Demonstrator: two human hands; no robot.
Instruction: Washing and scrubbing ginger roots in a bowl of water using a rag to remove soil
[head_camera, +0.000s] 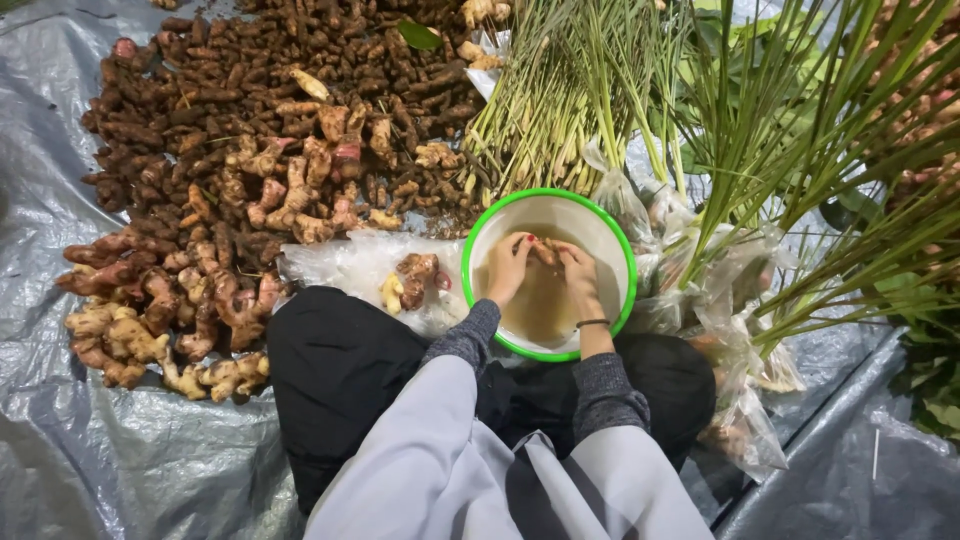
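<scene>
A white basin with a green rim (490, 215) holds murky brownish water in front of my knees. Both hands are inside it. My left hand (508, 266) and my right hand (577, 275) together grip a small brown root piece (545, 251) just above the water. A dark band sits on my right wrist. Grey knitted cuffs cover both forearms.
A clear plastic sheet (345, 262) with a few washed ginger pieces (415, 277) lies left of the basin. A big heap of brown rhizomes (250, 130) covers the grey tarp (90, 450). Lemongrass bundles (560, 100) and plastic bags (735, 400) stand behind and to the right.
</scene>
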